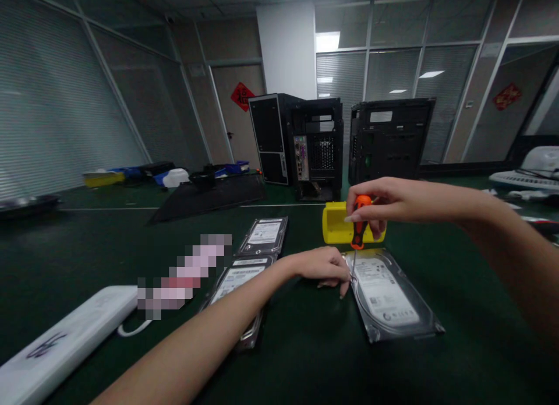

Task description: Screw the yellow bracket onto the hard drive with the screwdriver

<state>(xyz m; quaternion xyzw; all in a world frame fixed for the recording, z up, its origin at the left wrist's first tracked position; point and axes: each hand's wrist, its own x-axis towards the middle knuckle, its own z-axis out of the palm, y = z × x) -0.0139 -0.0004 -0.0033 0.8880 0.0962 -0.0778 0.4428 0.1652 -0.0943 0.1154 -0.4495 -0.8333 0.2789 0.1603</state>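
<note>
R hand (371,210) closed round screwdriver (360,223), tip on hard drive (386,294), L hand (329,267) at drive's edge, grip unclear

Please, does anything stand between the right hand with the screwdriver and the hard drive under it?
Nothing visible blocks the right hand: its screwdriver points down at the left edge of the hard drive. Only the left hand is close, fingers beside the shaft.

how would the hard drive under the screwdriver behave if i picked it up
The hard drive looks like a rigid slab, so it likely won't bend. Its metal casing suggests it's heavy for its size. Lying flat, it probably won't roll.
</note>
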